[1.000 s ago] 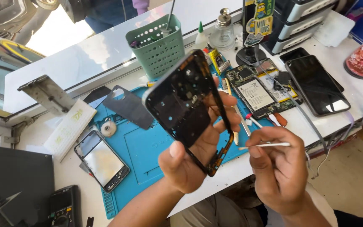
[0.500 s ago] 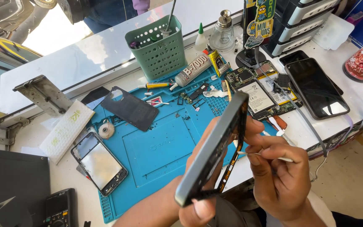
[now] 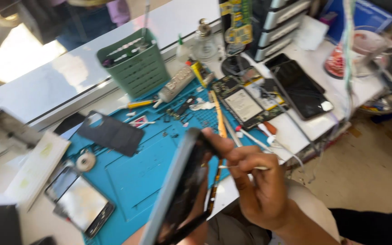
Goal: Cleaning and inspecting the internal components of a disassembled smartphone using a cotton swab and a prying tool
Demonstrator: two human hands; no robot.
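Over blue mat, left hand grips phone frame; right hand pinches tweezers.

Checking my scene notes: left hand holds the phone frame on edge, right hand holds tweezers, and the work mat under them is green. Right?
Not quite: the work mat is blue, as the head view shows. The rest stands: the left hand holds the phone frame on edge, the right hand holds tweezers.
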